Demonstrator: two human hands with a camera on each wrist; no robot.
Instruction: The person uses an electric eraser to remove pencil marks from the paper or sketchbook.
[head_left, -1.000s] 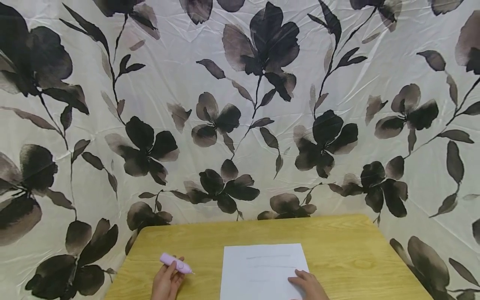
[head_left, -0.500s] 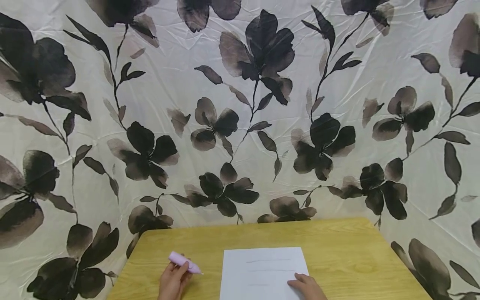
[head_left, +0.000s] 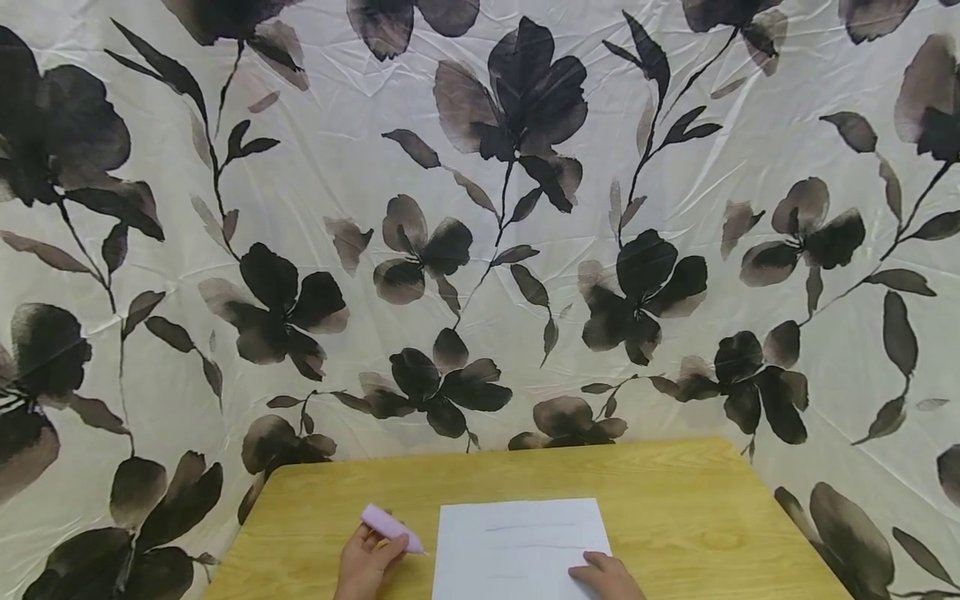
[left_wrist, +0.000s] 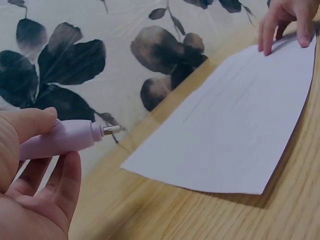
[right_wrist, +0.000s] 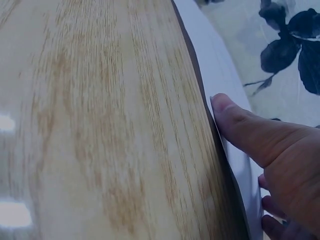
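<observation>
My left hand holds a lilac electric eraser, thumb on one side and fingers on the other. Its metal collar and white tip point toward the paper in the left wrist view, a short way off its edge. A white sheet of paper lies on the table, with a few faint pencil lines across it. At the sheet's right side rests my right hand, its fingers spread over the paper. In the right wrist view the thumb lies near the paper's edge.
The yellow wood-grain table has rounded far corners. Behind it hangs a pale cloth printed with dark flowers. The paper's near edge is slightly raised, casting a shadow in the left wrist view.
My left hand has moved right with the electric eraser, closer to the sheet. The eraser's tip has tilted further downward. My right hand stays on the paper.
</observation>
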